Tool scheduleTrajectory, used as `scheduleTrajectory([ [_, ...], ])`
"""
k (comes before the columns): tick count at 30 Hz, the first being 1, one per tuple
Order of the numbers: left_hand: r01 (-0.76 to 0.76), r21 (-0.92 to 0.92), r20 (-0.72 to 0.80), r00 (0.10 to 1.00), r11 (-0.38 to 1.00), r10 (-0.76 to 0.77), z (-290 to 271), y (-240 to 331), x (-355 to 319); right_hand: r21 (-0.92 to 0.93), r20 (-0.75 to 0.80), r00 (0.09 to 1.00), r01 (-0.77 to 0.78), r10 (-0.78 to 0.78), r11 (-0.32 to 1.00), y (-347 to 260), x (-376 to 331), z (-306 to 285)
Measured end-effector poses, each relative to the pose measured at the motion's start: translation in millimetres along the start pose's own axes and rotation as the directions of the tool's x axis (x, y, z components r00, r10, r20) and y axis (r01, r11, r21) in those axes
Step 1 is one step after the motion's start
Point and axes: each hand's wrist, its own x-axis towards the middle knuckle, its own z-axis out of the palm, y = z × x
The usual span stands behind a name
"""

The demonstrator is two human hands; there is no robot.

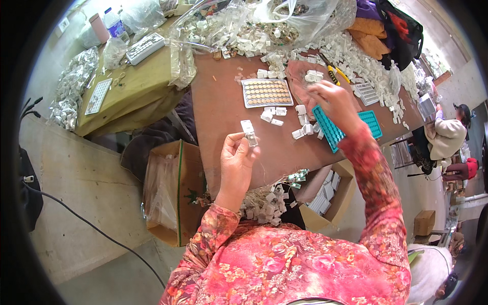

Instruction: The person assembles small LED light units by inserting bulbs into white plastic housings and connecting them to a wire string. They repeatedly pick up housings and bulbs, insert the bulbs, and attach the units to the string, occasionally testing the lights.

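Observation:
My left hand (238, 161), raised above the table's near left part, pinches a small white plastic case (249, 133) with its lid folded open. My right hand (333, 104) reaches over a pink cloth (299, 81). Its fingers are drawn together, and whatever lies between them is too small to make out. Just beyond those fingertips sit a few white plastic pieces (313, 76). A white tray (252, 101) filled with rows of round, coin-like discs lies between the hands, farther back. Loose white cases (267, 116) are scattered in front of it. Partly under my right forearm is a teal tray (330, 133).
Yellow-handled pliers (331, 71) lie beyond the cloth. Heaped white cases (366, 66) and plastic bags (284, 25) line the far edge. Open cardboard boxes (190, 203) stand below the near edge, beside a bundle of wired pieces (264, 206). A green-covered table (137, 84) stands left.

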Motion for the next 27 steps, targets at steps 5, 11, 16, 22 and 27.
scheduleTrajectory([
  [5, 0.010, 0.028, 0.019, 1.000, 1.000, -0.011, 3, 2, -1, -0.164, -0.027, 0.997, -0.080, 0.077, 0.983, 28, 52, 73],
  [11, 0.022, 0.040, -0.006, 1.000, 0.999, -0.022, 6, 2, -3, -0.129, -0.026, 0.996, -0.082, 0.080, 0.988, 45, 55, 98],
  [16, 0.025, 0.036, 0.014, 1.000, 0.999, -0.026, 6, 3, -2, -0.063, -0.025, 0.987, -0.161, 0.159, 0.985, 49, 57, 98],
  [22, 0.022, 0.031, -0.001, 1.000, 0.999, -0.022, 5, 2, -1, -0.060, -0.005, 0.991, -0.132, 0.131, 0.990, 50, 57, 95],
  [27, 0.018, 0.017, 0.014, 1.000, 1.000, -0.019, 4, 2, -1, 0.009, 0.026, 0.986, -0.168, 0.167, 0.986, 57, 60, 98],
])
